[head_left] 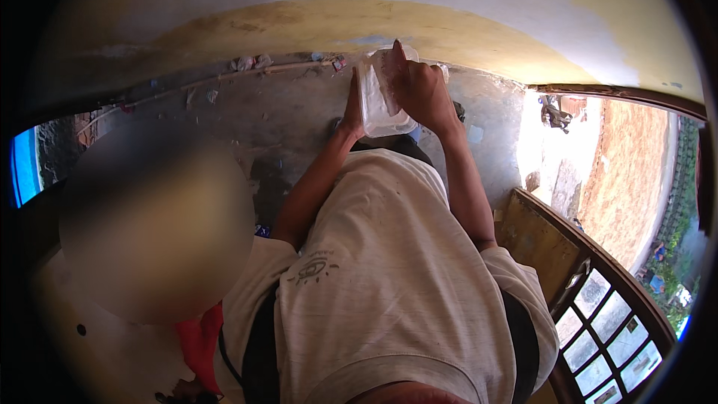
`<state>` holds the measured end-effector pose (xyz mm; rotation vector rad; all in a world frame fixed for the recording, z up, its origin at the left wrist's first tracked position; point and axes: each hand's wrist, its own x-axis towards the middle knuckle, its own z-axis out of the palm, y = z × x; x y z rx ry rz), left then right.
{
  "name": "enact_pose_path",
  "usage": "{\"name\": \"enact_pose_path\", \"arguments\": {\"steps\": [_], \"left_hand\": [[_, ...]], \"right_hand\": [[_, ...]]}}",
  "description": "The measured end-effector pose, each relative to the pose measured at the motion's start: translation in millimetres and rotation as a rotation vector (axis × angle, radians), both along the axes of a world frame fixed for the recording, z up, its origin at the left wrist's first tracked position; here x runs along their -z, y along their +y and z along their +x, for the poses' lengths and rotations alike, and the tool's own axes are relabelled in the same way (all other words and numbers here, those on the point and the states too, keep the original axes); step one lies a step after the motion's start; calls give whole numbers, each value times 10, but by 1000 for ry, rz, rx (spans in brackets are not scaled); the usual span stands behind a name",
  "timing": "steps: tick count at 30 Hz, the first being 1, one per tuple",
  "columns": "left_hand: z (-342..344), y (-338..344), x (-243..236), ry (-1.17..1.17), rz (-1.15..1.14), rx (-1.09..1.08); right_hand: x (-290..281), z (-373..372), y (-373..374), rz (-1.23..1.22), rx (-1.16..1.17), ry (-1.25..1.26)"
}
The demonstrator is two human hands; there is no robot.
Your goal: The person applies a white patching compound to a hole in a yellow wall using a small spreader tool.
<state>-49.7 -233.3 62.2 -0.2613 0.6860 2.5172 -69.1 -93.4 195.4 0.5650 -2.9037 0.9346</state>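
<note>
My left hand (350,116) grips the left side of a pale plastic tub (378,126) with white material inside, held up in front of my torso near the wall. My right hand (422,97) is over the tub, fingers curled and index finger pointing up along a flat scraper (387,84), which it holds against the tub's inside. The scraper's exact shape is partly hidden by that hand.
The yellow wall (299,22) meets a grey floor (479,97) with a pipe (292,67) and litter along it. At right are an open doorway and a paned wooden door (516,217). A blurred round patch hides much at left, beside red cloth (198,344).
</note>
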Motion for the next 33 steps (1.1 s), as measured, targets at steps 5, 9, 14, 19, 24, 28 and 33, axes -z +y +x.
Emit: {"name": "enact_pose_path", "arguments": {"steps": [5,9,14,19,24,28,33], "left_hand": [[-30,-318,39,28,66,30],[-103,-529,98,30,65,69],[-209,-693,67,63,-11,67],[-208,-814,-60,-11,76,123],[-215,-901,32,38,86,154],[-237,-900,37,30,-6,137],[-245,-1027,145,29,94,212]], "right_hand": [[101,-64,-145,-106,86,-81],[16,-53,-455,-83,58,-93],[5,-23,-809,-19,179,-342],[-1,-21,-807,-156,244,-205],[35,-51,-911,-74,252,-207],[82,-93,-1085,-99,289,-232],[76,-83,-1002,-124,352,-165]]}}
